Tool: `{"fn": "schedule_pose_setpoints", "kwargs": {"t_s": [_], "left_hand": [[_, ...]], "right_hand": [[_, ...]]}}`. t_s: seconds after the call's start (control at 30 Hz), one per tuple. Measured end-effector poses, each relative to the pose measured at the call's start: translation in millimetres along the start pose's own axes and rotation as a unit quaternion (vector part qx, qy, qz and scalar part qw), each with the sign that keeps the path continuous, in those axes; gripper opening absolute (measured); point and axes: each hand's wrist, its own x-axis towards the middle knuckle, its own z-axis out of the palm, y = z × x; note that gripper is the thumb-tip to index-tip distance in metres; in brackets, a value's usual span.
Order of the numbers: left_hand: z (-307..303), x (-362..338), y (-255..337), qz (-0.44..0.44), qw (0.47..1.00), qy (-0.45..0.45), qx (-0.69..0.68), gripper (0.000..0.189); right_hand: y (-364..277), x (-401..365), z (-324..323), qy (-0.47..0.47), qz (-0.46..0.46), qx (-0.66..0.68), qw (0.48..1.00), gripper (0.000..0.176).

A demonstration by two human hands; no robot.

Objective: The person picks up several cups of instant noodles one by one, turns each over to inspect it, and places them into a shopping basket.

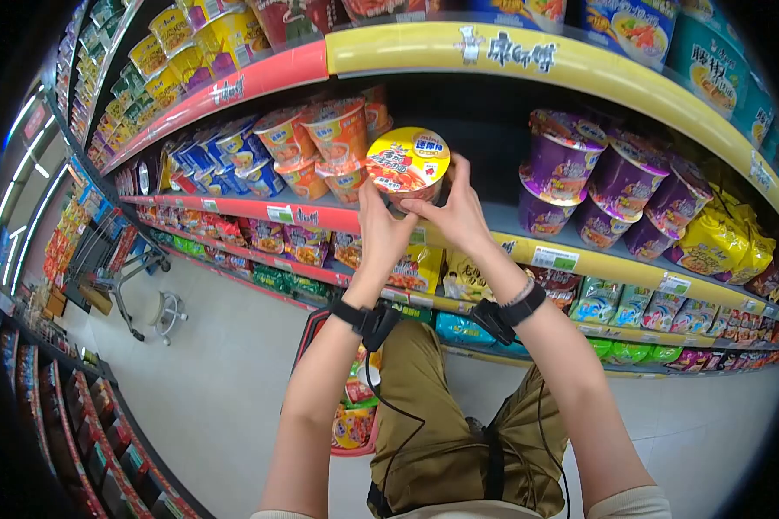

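A round noodle cup (408, 163) with a yellow and red lid is held between both hands at the front of the shelf. My left hand (384, 221) grips its left and lower side. On its right side, my right hand (455, 208) has its fingers around the cup, the thumb low at the front. Orange noodle cups (333, 130) stand stacked just to the left. Farther right are stacked purple cups (567, 156). The cup's underside is hidden.
Yellow bags (725, 242) lie right of the purple cups. Lower shelves hold packets (606, 303). A red basket (312, 333) with packages stands on the floor by my left leg. A shopping cart (104, 259) is at the far left.
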Motion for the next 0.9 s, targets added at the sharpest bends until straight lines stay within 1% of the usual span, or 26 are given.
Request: {"fn": "schedule_pose_setpoints", "kwargs": {"t_s": [0.03,0.07,0.1,0.13,0.17,0.23,0.27,0.3,0.33,0.37,0.4,0.43,0.47,0.5,0.53,0.57,0.6,0.67,0.8,0.83,0.9], "left_hand": [[10,8,-8,0.020,0.999,0.021,0.045,0.077],[14,11,-11,0.027,0.998,0.025,0.041,0.077],[17,11,-13,0.003,0.997,0.015,0.070,0.076],[21,9,-17,-0.022,0.995,0.004,0.100,0.075],[24,7,-23,-0.017,0.995,0.008,0.097,0.075],[22,1,-25,0.017,0.995,0.013,0.101,0.074],[23,-4,-26,0.007,0.997,0.019,0.076,0.066],[24,-7,-25,0.006,0.997,0.019,0.077,0.066],[26,-9,-25,0.004,0.997,0.038,0.070,0.059],[26,-12,-25,0.002,0.996,0.058,0.063,0.053],[25,-13,-25,0.001,0.996,0.059,0.063,0.053],[25,-13,-25,0.020,0.995,0.037,0.088,0.047],[25,-12,-25,0.040,0.993,0.016,0.114,0.042],[24,-11,-23,0.040,0.993,0.016,0.113,0.042],[23,-9,-21,0.060,0.990,0.009,0.129,0.039],[22,-8,-20,0.080,0.986,0.002,0.145,0.037],[22,-6,-20,0.080,0.986,0.001,0.144,0.037],[21,-3,-19,0.121,0.975,0.010,0.184,0.039],[25,-3,-26,0.112,0.969,-0.007,0.220,0.039],[26,-5,-28,0.122,0.965,-0.020,0.233,0.038],[23,-8,-30,0.128,0.960,-0.032,0.245,0.038]], "right_hand": [[10,9,1,-0.005,0.018,-0.006,1.000,0.093],[31,16,5,0.009,-0.013,-0.069,0.997,0.090],[45,21,6,0.025,-0.044,-0.131,0.990,0.088],[43,20,2,-0.004,0.020,-0.127,0.992,0.087],[46,22,2,-0.018,0.037,-0.154,0.987,0.091],[45,25,1,-0.043,0.094,-0.084,0.991,0.089],[45,25,2,-0.043,0.093,-0.084,0.991,0.089],[45,23,5,-0.006,0.095,-0.090,0.991,0.083],[46,21,6,0.031,0.098,-0.097,0.990,0.076],[46,19,8,0.030,0.099,-0.097,0.990,0.076],[47,19,9,0.044,0.104,-0.136,0.984,0.063],[47,19,9,0.059,0.108,-0.175,0.977,0.050],[47,19,8,0.059,0.107,-0.176,0.977,0.050],[44,18,7,0.006,0.116,-0.174,0.978,0.038],[40,17,6,-0.047,0.124,-0.171,0.976,0.027],[37,15,4,-0.047,0.125,-0.172,0.976,0.027],[33,13,4,-0.052,0.109,-0.170,0.978,0.023],[30,11,5,-0.056,0.094,-0.169,0.980,0.020],[31,10,6,-0.059,0.069,-0.202,0.975,0.024],[33,9,6,-0.058,0.065,-0.207,0.975,0.026],[34,7,6,-0.057,0.052,-0.206,0.975,0.023]]}}
